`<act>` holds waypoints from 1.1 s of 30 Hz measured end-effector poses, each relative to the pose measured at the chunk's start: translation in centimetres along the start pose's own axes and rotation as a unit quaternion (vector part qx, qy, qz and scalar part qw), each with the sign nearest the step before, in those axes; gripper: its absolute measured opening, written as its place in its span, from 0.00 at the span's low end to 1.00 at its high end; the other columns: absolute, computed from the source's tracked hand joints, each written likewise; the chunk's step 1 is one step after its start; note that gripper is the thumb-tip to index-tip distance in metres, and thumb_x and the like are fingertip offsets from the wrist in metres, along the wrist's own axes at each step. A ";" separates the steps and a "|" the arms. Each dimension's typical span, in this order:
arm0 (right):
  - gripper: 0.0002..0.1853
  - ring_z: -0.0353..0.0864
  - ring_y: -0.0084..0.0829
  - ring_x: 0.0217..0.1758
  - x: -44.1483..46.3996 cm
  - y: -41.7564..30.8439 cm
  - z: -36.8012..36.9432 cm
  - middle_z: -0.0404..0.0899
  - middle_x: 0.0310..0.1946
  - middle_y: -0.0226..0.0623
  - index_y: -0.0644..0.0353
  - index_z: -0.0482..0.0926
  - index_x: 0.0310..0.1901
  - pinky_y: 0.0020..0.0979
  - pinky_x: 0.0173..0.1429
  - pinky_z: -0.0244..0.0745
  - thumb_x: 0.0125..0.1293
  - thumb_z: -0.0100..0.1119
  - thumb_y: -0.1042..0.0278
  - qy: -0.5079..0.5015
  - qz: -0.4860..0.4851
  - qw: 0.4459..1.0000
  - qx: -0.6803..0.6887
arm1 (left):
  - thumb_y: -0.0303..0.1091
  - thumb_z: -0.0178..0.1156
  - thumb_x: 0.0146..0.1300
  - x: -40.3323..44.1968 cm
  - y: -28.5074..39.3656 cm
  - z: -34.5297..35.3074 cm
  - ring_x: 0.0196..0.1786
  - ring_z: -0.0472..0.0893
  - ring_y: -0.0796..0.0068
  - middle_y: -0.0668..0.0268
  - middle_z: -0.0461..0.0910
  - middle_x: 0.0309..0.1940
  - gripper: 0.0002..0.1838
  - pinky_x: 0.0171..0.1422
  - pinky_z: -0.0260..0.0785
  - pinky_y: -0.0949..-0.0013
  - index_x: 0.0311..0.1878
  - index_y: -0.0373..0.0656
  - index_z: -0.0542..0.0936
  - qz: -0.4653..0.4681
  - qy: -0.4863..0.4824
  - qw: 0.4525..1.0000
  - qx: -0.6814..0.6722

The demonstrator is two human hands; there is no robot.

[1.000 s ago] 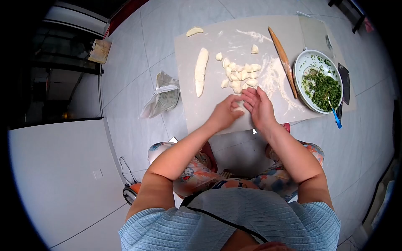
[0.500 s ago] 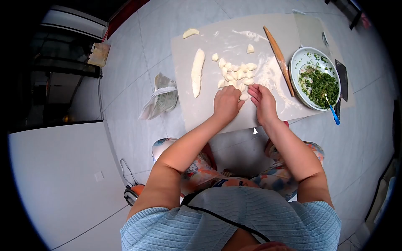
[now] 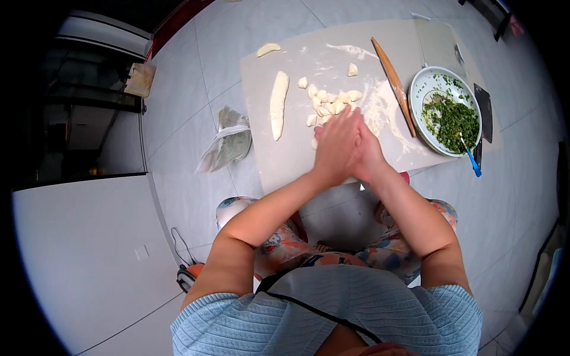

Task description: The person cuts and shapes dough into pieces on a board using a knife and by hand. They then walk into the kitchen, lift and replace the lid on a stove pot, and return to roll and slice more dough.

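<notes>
1. Nearest, the left hand (image 3: 336, 147) and right hand (image 3: 369, 152) meet, palm toward palm, above the near part of the mat (image 3: 276, 163); half a second ago they are apart, with a dough piece showing between them.
2. The left fingers lie straight and close together, covering most of the right ones; whether either hand clamps on anything, I cannot tell.
3. That piece is out of sight now (probably between the palms), which suggests pressing or rolling is under way.
4. Just left of the left hand, one piece (image 3: 314, 143) peeks out.
5. Beyond the fingertips sits the dough pile (image 3: 332, 105), with the long roll (image 3: 278, 105) well to its left.
6. Rightward, the pin (image 3: 395, 83) lies beside the bowl (image 3: 420, 89) of chopped green filling (image 3: 456, 121).
7. Farthest, a dough end (image 3: 268, 50) rests near the mat's far-left corner.
</notes>
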State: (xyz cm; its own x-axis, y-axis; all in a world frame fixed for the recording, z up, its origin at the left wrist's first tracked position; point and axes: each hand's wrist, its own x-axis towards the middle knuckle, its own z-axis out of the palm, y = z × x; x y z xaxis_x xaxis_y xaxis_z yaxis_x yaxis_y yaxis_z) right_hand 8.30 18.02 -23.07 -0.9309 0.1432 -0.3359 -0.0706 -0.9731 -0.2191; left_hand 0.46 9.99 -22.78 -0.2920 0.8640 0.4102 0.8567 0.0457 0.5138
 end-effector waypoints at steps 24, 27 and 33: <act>0.36 0.60 0.35 0.75 1.1 0.6 -0.2 0.64 0.70 0.43 0.67 0.55 0.73 0.47 0.77 0.53 0.78 0.33 0.42 -0.047 0.002 0.999 0.000 | 0.54 0.32 0.79 2.3 -2.9 -1.5 0.75 0.59 0.62 0.54 0.63 0.71 0.33 0.78 0.47 0.60 0.73 0.37 0.56 -0.231 0.054 0.866 -0.440; 0.24 0.74 0.32 0.65 0.7 1.7 0.4 0.72 0.63 0.43 0.67 0.65 0.67 0.39 0.72 0.66 0.78 0.44 0.58 -0.014 -0.029 0.986 -0.162 | 0.56 0.31 0.78 2.0 -3.6 -1.6 0.73 0.62 0.64 0.54 0.65 0.69 0.33 0.76 0.50 0.62 0.72 0.37 0.58 -0.251 0.061 0.878 -0.402; 0.17 0.82 0.27 0.43 0.3 0.5 0.0 0.80 0.46 0.38 0.69 0.74 0.58 0.31 0.55 0.79 0.71 0.56 0.72 0.164 -0.021 0.958 -0.233 | 0.46 0.45 0.76 2.1 -6.1 -2.4 0.69 0.67 0.63 0.53 0.69 0.65 0.26 0.72 0.57 0.63 0.67 0.36 0.65 -0.293 0.082 0.857 -0.415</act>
State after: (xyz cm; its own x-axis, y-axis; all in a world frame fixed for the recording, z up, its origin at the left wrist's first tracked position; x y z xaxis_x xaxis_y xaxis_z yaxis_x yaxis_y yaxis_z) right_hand 8.04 17.58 -23.31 -0.7629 0.3037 -0.5708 0.1334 -0.7899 -0.5985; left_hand -6.40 10.31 -23.24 -0.6832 0.7293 -0.0367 -0.0358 0.0168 0.9992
